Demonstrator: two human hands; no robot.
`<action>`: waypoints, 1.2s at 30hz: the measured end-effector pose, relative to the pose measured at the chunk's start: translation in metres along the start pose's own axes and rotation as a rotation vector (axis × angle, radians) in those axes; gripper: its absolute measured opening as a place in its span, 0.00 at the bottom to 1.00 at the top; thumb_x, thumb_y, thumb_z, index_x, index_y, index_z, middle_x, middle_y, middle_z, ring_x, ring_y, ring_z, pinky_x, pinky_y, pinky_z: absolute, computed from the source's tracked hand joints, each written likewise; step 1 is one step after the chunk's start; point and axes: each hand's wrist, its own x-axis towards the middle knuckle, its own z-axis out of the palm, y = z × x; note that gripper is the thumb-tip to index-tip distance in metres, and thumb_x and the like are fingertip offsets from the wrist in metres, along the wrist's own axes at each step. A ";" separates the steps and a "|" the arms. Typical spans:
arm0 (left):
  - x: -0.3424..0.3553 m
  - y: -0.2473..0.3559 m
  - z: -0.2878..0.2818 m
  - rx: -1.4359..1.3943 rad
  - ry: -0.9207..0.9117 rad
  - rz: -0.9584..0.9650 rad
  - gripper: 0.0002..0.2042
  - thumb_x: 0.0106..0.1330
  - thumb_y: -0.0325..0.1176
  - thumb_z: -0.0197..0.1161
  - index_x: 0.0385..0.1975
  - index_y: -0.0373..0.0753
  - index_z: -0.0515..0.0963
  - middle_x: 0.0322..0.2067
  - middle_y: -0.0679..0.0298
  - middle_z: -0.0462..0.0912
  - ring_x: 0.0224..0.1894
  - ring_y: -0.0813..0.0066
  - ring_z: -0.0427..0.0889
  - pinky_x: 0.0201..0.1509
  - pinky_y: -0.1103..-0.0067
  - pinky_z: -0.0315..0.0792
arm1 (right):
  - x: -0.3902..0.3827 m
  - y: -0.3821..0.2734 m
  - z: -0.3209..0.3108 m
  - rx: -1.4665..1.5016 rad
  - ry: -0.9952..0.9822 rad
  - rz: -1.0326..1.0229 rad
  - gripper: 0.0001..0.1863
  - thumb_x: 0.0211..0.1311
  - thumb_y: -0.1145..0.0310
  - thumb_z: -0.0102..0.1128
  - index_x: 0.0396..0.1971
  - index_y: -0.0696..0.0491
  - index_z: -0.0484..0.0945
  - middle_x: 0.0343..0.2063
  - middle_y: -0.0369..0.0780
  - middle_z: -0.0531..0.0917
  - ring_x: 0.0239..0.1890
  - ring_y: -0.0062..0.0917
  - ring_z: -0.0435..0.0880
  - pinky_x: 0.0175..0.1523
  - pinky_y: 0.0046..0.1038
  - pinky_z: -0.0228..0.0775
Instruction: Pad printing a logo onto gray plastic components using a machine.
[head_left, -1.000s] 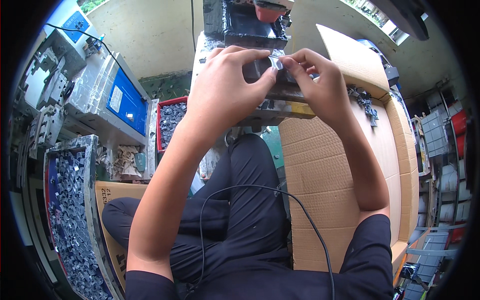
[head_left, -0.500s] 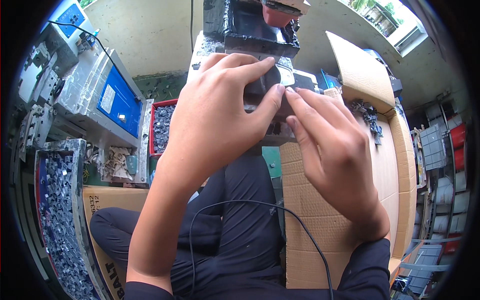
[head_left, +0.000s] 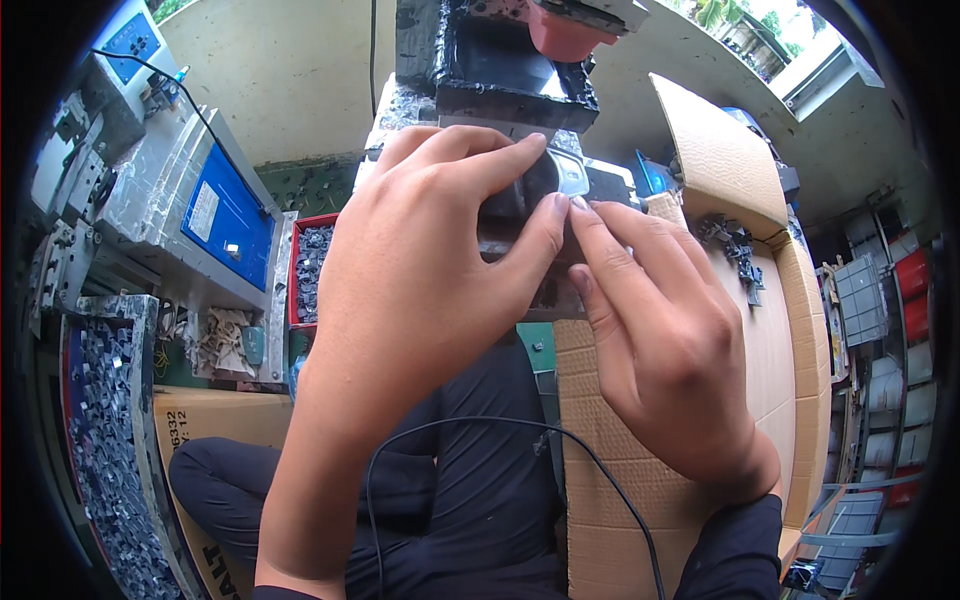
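Note:
A small, pale silvery piece with rounded corners [head_left: 572,174] sits on a black fixture [head_left: 607,184] in front of me. My left hand [head_left: 440,225] arches over the fixture from the left, its forefinger at the piece's far edge and its thumb at the near edge, gripping it between them. Coming from the right, my right hand [head_left: 665,320] touches the near edge of the piece with its forefinger tip, beside the left thumb. The right thumb is apart from the forefinger, with nothing visible between them. My left hand hides part of the fixture.
Above the fixture hang a pink pad [head_left: 562,36] and a black ink-smeared tray [head_left: 515,104]. An open cardboard box [head_left: 625,450] stands at right, dark parts [head_left: 738,250] on its flap. Bins of small grey parts [head_left: 115,400] stand left. A black cable [head_left: 500,420] crosses my lap.
The view has shifted slightly, so the fixture and both hands appear a little lower. My fingers keep nearly the same positions around the silvery piece.

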 end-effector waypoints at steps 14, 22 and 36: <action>0.002 0.000 0.000 -0.092 0.007 -0.040 0.18 0.66 0.33 0.72 0.55 0.35 0.88 0.51 0.56 0.88 0.55 0.63 0.84 0.61 0.72 0.77 | 0.003 -0.001 0.002 -0.017 0.011 -0.014 0.16 0.65 0.82 0.65 0.52 0.70 0.83 0.45 0.54 0.85 0.44 0.45 0.86 0.50 0.42 0.79; 0.000 -0.001 0.000 -0.114 0.029 -0.038 0.18 0.66 0.33 0.73 0.54 0.36 0.88 0.50 0.56 0.88 0.55 0.63 0.85 0.61 0.72 0.78 | 0.003 -0.002 0.002 -0.007 0.010 -0.013 0.17 0.65 0.83 0.64 0.53 0.70 0.83 0.46 0.54 0.85 0.45 0.46 0.86 0.51 0.42 0.79; 0.000 -0.003 0.003 -0.106 0.038 -0.013 0.18 0.66 0.34 0.74 0.55 0.36 0.88 0.50 0.54 0.88 0.55 0.62 0.85 0.61 0.72 0.77 | 0.002 -0.003 0.002 0.023 0.011 0.026 0.17 0.66 0.83 0.64 0.53 0.69 0.83 0.46 0.53 0.85 0.46 0.46 0.86 0.52 0.42 0.78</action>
